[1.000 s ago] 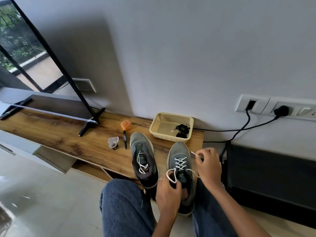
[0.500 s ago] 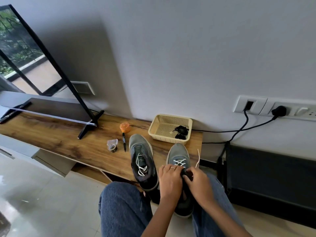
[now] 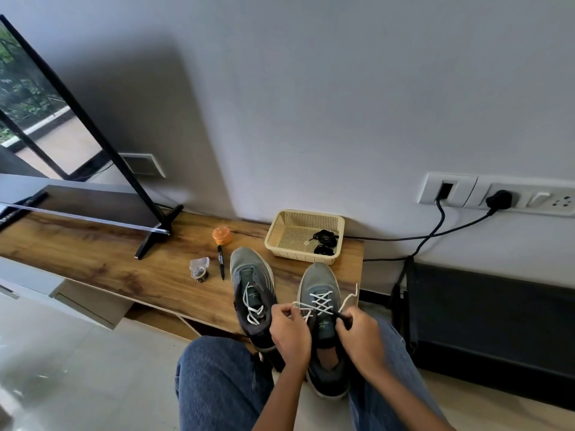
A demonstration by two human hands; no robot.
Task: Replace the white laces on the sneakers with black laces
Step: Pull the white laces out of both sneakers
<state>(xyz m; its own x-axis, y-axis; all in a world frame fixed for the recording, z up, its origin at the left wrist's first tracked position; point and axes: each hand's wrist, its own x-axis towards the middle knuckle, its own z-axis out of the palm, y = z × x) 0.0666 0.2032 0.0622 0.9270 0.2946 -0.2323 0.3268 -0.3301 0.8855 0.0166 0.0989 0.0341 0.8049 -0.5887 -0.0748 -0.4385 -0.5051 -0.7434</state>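
Note:
Two grey sneakers stand side by side on the wooden shelf (image 3: 93, 253), toes toward the wall. The left sneaker (image 3: 252, 281) has a loosened white lace. The right sneaker (image 3: 320, 290) holds a criss-crossed white lace (image 3: 322, 301). My left hand (image 3: 291, 332) pinches a loop of that lace at the left side of the tongue. My right hand (image 3: 361, 337) grips the lace on the right side, with a free end curling up past the shoe. Black laces (image 3: 325, 241) lie in the cream basket (image 3: 280, 231) behind the shoes.
On the shelf to the left of the shoes lie an orange lid (image 3: 222, 235), a black marker (image 3: 221, 262) and a small clear box (image 3: 199, 269). A TV (image 3: 62, 119) stands on its leg further left. Cables (image 3: 435, 231) run from wall sockets on the right. My jeans-clad knees fill the bottom.
My hands were together over the right sneaker's tongue; they have drawn apart, pulling the white lace out to both sides. The view has shifted slightly.

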